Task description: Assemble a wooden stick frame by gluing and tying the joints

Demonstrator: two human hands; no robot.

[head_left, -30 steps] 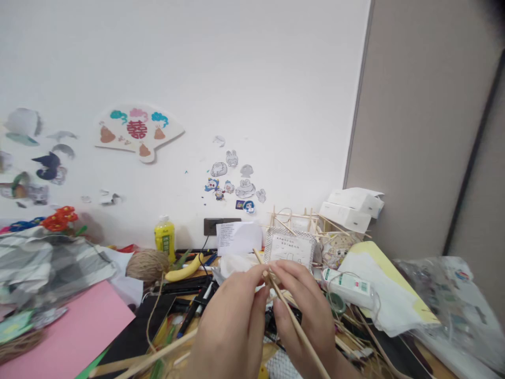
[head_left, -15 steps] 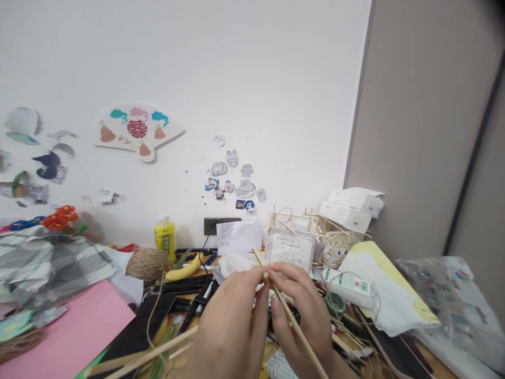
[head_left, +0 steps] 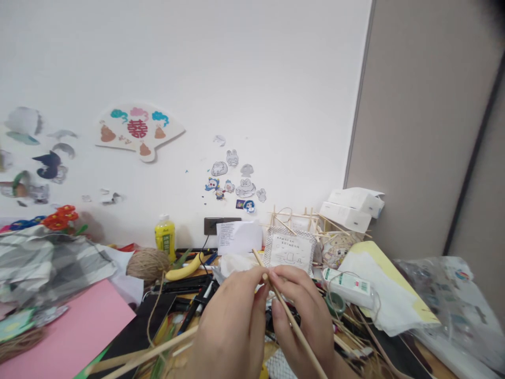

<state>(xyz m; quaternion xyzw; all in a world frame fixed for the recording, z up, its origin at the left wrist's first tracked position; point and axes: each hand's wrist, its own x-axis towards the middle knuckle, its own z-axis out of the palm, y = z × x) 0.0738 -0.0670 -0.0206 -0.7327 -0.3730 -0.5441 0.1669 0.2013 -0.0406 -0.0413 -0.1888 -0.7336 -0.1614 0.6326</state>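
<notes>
Both my hands meet low in the middle of the head view, fingertips pinched together. A thin wooden stick [head_left: 296,329] slants from beyond my fingertips down toward the bottom right, gripped by my right hand [head_left: 305,310]. My left hand [head_left: 231,316] is closed around another pale wooden stick [head_left: 165,350], which runs out to the lower left. A stick's round end [head_left: 265,277] shows between the fingertips, touching or very near the slanting stick. How the left fingers grip is partly hidden behind the back of that hand.
Clutter fills the desk: a twine ball [head_left: 147,264], a yellow banana [head_left: 185,267], a yellow bottle [head_left: 164,238], pink paper [head_left: 74,334] and a white glue bottle [head_left: 349,288]. A small stick frame [head_left: 294,218] stands at the back against the wall.
Hardly anything differs. My fingertips and the stick end have shifted very slightly; both hands keep their hold on the sticks.
</notes>
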